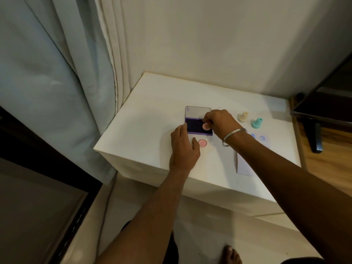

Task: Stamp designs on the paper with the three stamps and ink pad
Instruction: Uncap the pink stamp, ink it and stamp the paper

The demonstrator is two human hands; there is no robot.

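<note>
While both forearms reach out from the bottom of the view over the white table (144, 119), the inking step looks to be in hand. Nearest, the left hand (183, 148) lies flat and open beside a pink cap (202, 143), fingertips steadying the ink pad (198, 127). Beyond it, the right hand (219, 121) pinches the pink stamp (206, 126) down onto the dark pad. Next it should probably lift straight and carry right to the paper (247, 162), which already bears blue prints. Farther off, the cream stamp (243, 116) and teal stamp (257, 123) stand upright.
</note>
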